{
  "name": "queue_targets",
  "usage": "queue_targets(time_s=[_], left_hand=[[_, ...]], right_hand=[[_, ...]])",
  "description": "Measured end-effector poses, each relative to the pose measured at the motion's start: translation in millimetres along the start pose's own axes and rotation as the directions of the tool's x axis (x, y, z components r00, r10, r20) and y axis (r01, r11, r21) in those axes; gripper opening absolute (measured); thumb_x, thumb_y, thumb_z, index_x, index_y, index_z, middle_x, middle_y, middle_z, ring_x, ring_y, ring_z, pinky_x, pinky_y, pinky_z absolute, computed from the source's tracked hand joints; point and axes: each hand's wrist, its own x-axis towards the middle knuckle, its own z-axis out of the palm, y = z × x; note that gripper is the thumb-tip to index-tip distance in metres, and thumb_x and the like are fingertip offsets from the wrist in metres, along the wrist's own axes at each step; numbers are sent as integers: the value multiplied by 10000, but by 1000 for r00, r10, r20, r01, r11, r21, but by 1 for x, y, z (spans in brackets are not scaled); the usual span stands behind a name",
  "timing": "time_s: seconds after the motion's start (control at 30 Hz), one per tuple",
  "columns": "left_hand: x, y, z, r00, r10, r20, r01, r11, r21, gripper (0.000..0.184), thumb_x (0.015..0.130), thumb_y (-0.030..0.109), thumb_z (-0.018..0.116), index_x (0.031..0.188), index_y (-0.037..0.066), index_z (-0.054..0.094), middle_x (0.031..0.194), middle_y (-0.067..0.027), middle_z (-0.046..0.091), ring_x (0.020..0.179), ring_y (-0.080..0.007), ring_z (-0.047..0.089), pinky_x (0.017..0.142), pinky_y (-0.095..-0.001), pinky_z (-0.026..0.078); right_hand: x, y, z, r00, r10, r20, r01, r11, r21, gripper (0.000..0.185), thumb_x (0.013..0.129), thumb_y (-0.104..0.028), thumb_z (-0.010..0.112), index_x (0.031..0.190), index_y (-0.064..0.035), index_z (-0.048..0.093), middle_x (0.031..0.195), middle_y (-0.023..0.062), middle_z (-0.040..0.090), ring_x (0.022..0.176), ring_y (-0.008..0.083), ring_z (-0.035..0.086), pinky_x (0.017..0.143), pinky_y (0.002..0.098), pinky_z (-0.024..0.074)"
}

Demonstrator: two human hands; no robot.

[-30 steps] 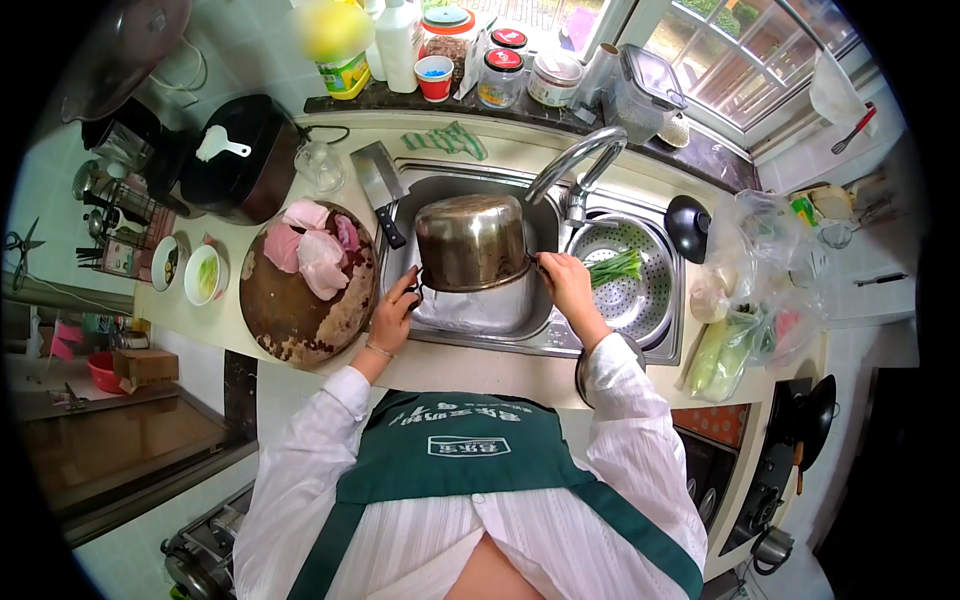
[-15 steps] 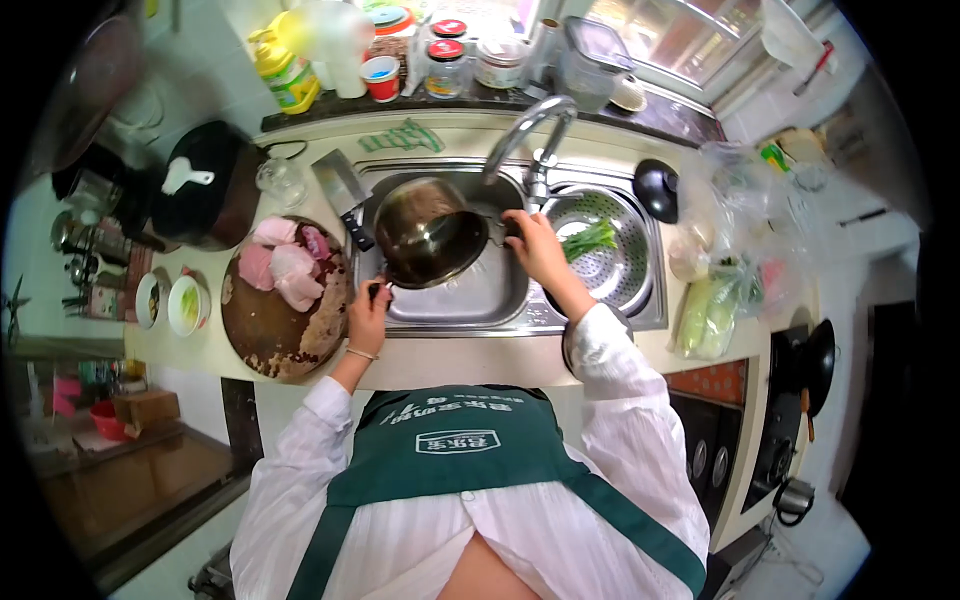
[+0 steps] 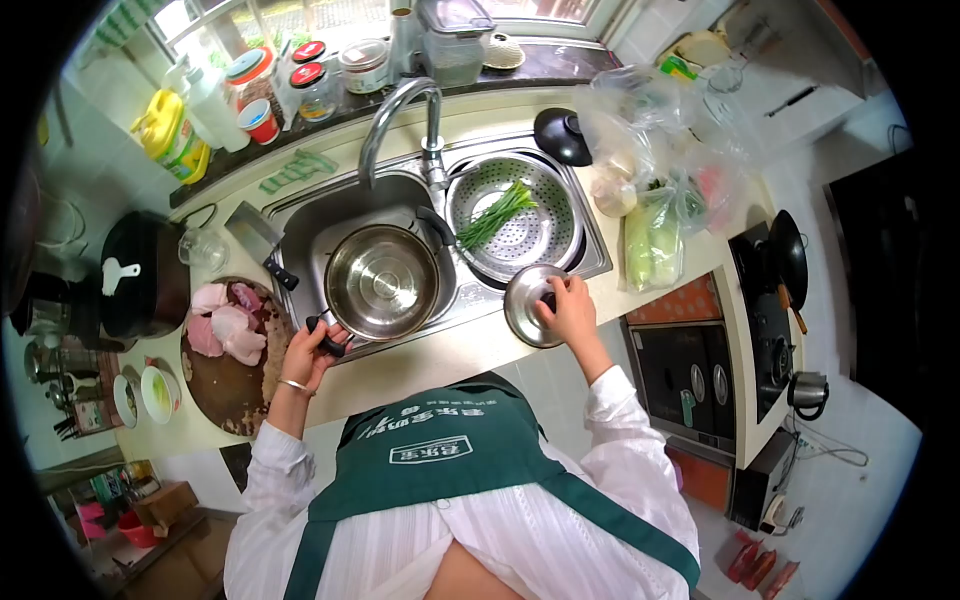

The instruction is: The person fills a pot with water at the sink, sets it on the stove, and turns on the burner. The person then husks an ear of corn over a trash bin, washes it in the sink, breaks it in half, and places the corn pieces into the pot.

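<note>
My left hand (image 3: 312,356) is closed round one black handle of a steel pot (image 3: 350,265). The pot is upright over the front of the left sink basin (image 3: 300,225), its shiny inside facing up. My right hand (image 3: 571,318) grips the dark knob of a round metal lid (image 3: 524,308) at the counter's front edge. Behind that lid, a perforated steel colander (image 3: 555,225) sits in the right basin with a bunch of green stalks (image 3: 497,216) in it. The curved faucet (image 3: 400,95) stands behind the pot.
Raw meat (image 3: 232,335) lies on a round wooden board (image 3: 225,395) at left, with a cleaver (image 3: 255,233) beside the sink. Two small bowls (image 3: 160,395) stand farther left. Bagged vegetables (image 3: 655,245) and a black lid (image 3: 562,137) are on the right. Jars (image 3: 314,95) line the sill.
The pot has gone from tilted to upright. My right hand has left the pot's far handle and now holds the lid's knob. The camera view has turned to the right.
</note>
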Motion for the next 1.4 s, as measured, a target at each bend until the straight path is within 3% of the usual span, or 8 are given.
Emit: queue_targets(time_s=[0.23, 0.43, 0.77, 0.9, 1.0, 1.1, 1.2, 1.4], left_hand=[[13, 3, 55, 997, -68, 46, 65, 996, 67, 115, 918, 148, 448, 932, 35, 434, 1092, -211, 542, 1019, -298, 562, 813, -416, 522], [27, -2, 90, 994, -98, 38, 96, 994, 53, 137, 907, 161, 473, 952, 40, 427, 1106, -226, 529, 1017, -305, 561, 810, -419, 521], [18, -2, 72, 994, -34, -104, 38, 999, 36, 158, 896, 160, 504, 989, 43, 450, 1062, -201, 546, 981, -305, 575, 789, -420, 523], [7, -2, 53, 988, 32, -151, -27, 999, 32, 136, 891, 148, 517, 955, 49, 450, 909, -90, 542, 865, -219, 593, 766, -396, 540], [4, 0, 36, 981, 70, -183, -65, 997, 33, 131, 886, 145, 527, 948, 53, 457, 882, -76, 545, 838, -199, 593, 747, -385, 543], [11, 2, 21, 973, 79, -219, -74, 997, 32, 130, 879, 132, 536, 950, 54, 460, 868, -71, 544, 819, -196, 592, 734, -392, 544], [25, 2, 9, 968, 101, -231, -104, 995, -3, 123, 866, 96, 536, 954, 51, 462, 862, -76, 549, 778, -191, 591, 737, -398, 544], [48, 5, -1, 952, 78, -295, -98, 994, -55, 177, 847, 82, 566, 985, 46, 461, 908, -109, 566, 849, -240, 604, 765, -427, 535]], right_hand=[[-19, 22, 14, 974, 218, 55, -223, 967, 126, 399, 665, -212, 660, 1002, -83, 491, 963, 140, 493, 875, 326, 543, 698, 428, 479], [-11, 75, -1, 920, 358, -158, -341, 932, 124, 335, 681, -197, 637, 971, -99, 502, 938, 133, 519, 826, 342, 559, 682, 427, 465], [9, 100, -5, 928, 369, -42, -367, 928, 64, 353, 690, -193, 642, 985, -75, 488, 964, 159, 521, 885, 356, 538, 735, 428, 455], [18, 102, -8, 923, 382, 46, -384, 923, 33, 381, 686, -193, 647, 1009, -64, 490, 977, 167, 523, 908, 360, 536, 749, 432, 458], [36, 91, -19, 899, 417, 133, -394, 903, -172, 538, 673, -220, 688, 1128, -34, 469, 1066, 199, 505, 974, 369, 519, 830, 415, 446], [86, 49, -13, 996, -13, -90, 18, 998, 57, 567, 707, -140, 664, 1199, -5, 414, 1153, 200, 466, 1065, 356, 466, 893, 410, 406], [148, -24, -7, 934, -320, -157, 341, 930, 140, 616, 742, -109, 628, 1294, -69, 357, 1297, 174, 400, 1147, 341, 422, 935, 405, 380], [215, -73, 50, 921, -388, -26, 380, 914, -143, 602, 719, -175, 623, 1255, -44, 380, 1284, 146, 416, 1141, 292, 439, 862, 423, 440]])
